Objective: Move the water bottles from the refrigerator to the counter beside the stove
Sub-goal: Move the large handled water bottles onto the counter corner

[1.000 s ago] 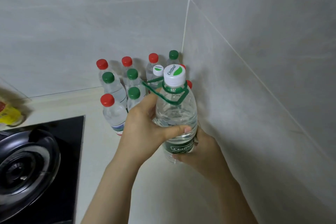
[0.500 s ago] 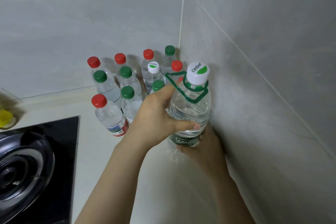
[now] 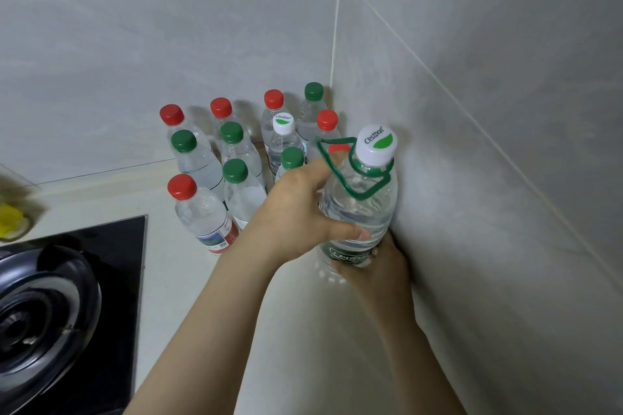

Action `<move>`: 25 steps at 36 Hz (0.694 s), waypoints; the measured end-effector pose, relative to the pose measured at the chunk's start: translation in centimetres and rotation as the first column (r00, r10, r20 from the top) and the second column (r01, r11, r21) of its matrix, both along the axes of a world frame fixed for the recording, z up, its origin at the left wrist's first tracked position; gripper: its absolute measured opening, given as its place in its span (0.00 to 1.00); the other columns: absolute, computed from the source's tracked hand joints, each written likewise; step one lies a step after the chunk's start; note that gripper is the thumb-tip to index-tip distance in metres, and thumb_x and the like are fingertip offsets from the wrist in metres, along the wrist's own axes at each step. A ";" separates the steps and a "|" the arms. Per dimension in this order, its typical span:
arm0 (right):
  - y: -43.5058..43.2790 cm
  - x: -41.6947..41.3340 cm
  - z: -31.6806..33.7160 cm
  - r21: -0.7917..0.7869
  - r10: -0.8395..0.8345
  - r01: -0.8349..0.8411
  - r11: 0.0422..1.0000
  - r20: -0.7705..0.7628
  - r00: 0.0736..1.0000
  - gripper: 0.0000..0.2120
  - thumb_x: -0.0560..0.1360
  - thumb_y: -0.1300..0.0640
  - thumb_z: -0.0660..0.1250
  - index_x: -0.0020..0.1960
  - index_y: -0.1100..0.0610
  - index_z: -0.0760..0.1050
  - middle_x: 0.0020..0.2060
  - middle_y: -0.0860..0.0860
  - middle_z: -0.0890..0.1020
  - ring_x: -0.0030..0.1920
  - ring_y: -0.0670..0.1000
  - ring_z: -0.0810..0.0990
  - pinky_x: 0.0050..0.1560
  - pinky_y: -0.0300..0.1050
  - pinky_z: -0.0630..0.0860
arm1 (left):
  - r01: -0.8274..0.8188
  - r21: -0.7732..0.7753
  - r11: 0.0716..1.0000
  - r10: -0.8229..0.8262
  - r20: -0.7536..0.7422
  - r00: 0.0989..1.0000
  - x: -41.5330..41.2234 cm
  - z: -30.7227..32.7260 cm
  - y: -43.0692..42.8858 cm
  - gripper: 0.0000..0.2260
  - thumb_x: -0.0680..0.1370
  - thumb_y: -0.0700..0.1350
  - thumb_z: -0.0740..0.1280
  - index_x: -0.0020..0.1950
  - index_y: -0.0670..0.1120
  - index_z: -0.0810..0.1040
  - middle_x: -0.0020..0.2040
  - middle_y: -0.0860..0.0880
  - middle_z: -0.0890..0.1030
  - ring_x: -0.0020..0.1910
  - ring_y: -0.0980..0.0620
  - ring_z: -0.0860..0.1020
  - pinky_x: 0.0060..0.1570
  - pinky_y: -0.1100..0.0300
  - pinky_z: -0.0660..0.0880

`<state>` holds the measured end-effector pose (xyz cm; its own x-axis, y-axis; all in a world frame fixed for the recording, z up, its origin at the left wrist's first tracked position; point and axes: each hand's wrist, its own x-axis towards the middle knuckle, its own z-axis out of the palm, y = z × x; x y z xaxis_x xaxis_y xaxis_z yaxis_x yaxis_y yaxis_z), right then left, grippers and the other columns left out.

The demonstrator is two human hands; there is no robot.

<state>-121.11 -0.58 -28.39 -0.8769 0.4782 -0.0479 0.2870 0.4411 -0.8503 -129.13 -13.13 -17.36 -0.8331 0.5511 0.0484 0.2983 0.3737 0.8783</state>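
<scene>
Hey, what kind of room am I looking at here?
Most likely a home kitchen: a black glass gas stove sits in a pale counter, grey tiled walls meet in a corner, and clear plastic water bottles with red and green caps stand grouped there.

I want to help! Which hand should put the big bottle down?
Probably left: the left hand grips the big bottle mid-body; the right hand holds it low, cramped beside the wall.
</scene>
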 end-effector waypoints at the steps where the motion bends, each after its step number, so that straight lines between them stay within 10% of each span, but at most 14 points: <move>1: -0.1 0.0 -0.2 0.003 -0.004 0.004 1.000 -0.001 1.000 0.35 0.56 0.34 0.70 0.57 0.52 0.76 0.48 0.46 0.84 0.50 0.47 0.83 0.47 0.46 0.79 | 0.006 -0.009 1.000 -0.006 -0.003 1.000 0.0 -0.2 0.0 0.31 0.61 0.43 0.81 0.60 0.55 0.74 0.54 0.61 0.80 0.55 0.63 0.77 0.59 0.62 0.74; 7: -0.2 0.8 -1.2 0.020 0.023 -0.024 1.000 0.021 1.000 0.32 0.60 0.37 0.71 0.59 0.52 0.75 0.50 0.44 0.83 0.51 0.45 0.81 0.47 0.40 0.77 | 0.015 -0.029 0.999 -0.014 0.013 1.000 0.4 -1.9 -0.2 0.34 0.61 0.44 0.81 0.64 0.56 0.73 0.55 0.64 0.79 0.56 0.65 0.76 0.56 0.72 0.71; 25: -0.3 1.4 -1.0 0.043 0.010 -0.014 0.999 0.078 0.997 0.33 0.60 0.39 0.72 0.62 0.50 0.72 0.54 0.44 0.82 0.55 0.47 0.80 0.52 0.45 0.78 | -0.001 -0.011 1.000 0.002 0.118 0.993 0.7 -2.7 0.1 0.37 0.62 0.47 0.80 0.64 0.66 0.67 0.61 0.62 0.77 0.62 0.60 0.74 0.65 0.57 0.71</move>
